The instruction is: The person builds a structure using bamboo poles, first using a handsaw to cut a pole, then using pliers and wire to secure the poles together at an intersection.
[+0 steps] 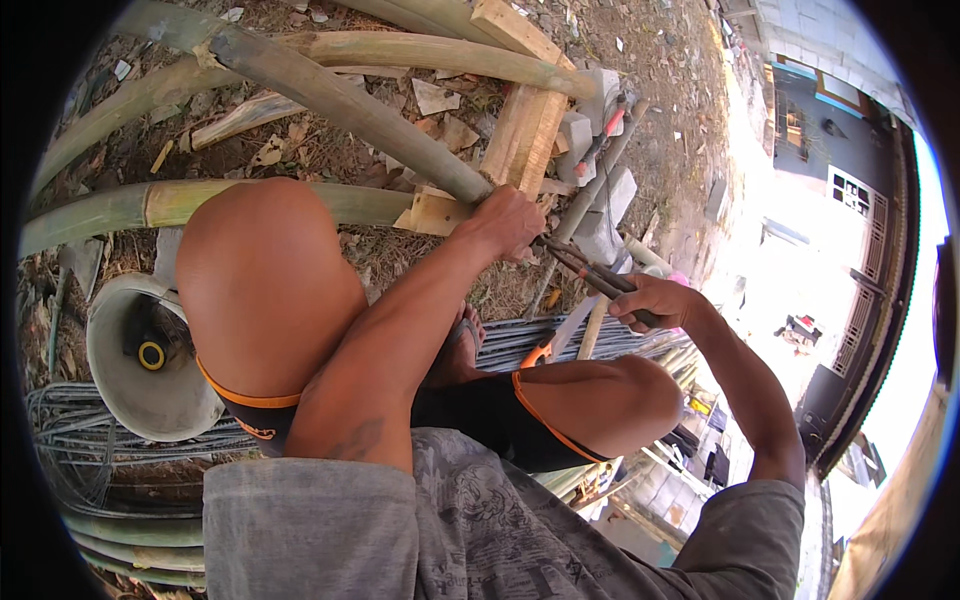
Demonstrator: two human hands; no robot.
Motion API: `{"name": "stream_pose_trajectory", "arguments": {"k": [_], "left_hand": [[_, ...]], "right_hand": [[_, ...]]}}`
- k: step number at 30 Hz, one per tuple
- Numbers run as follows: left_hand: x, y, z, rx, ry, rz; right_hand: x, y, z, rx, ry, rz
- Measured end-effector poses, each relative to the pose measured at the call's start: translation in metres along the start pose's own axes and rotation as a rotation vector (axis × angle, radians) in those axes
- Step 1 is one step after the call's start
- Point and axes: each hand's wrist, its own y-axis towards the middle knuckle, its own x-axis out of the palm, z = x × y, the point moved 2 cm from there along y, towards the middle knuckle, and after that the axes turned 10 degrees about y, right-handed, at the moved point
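Observation:
My left hand (pixel 510 222) is closed at the cut end of a grey-green bamboo pole (pixel 350 110). Its curled fingers hide whatever they grip. In my right hand (pixel 655 303) are the dark handles of long pincers (pixel 585 268), slightly apart. The pincers' head points left and reaches right beside my left fingers; what lies between the jaws is too small to tell. Under the pole end is a squared timber (pixel 522 140) with a short wood block (pixel 437 213). Below the pincers rests a handsaw (pixel 540 352) with an orange handle.
A grey bucket (pixel 105 355) with a yellow ring inside lies tipped at the left, near bundled metal rods (pixel 70 415). More bamboo poles (pixel 440 55) cross the littered ground. Concrete blocks (pixel 615 195) and a red-handled tool (pixel 613 122) are beyond my hands. A building (pixel 830 150) stands at right.

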Motion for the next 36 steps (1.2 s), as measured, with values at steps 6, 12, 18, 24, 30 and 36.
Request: {"name": "stream_pose_trajectory", "arguments": {"k": [6,12,18,24,30,36], "left_hand": [[0.002,-0.001,-0.003,-0.027,0.006,-0.022],[-0.004,0.0,-0.003,-0.035,0.028,-0.034],[-0.004,-0.002,0.0,-0.005,0.041,-0.001],[-0.006,-0.004,-0.002,-0.008,0.05,-0.031],[-0.007,-0.005,-0.004,-0.022,0.061,-0.08],[0.001,0.001,-0.002,-0.016,0.081,-0.042]], "right_hand": [[0.031,-0.031,-0.038,-0.41,-0.796,0.597],[0.016,-0.011,-0.025,-0.458,-1.087,0.674],[0.02,0.007,0.026,-0.032,0.361,-0.062],[0.031,-0.024,-0.017,-0.504,-0.832,0.597],[0.015,-0.013,-0.018,-0.614,-1.126,0.747],[-0.004,0.03,0.051,-0.026,0.411,-0.125]]}}
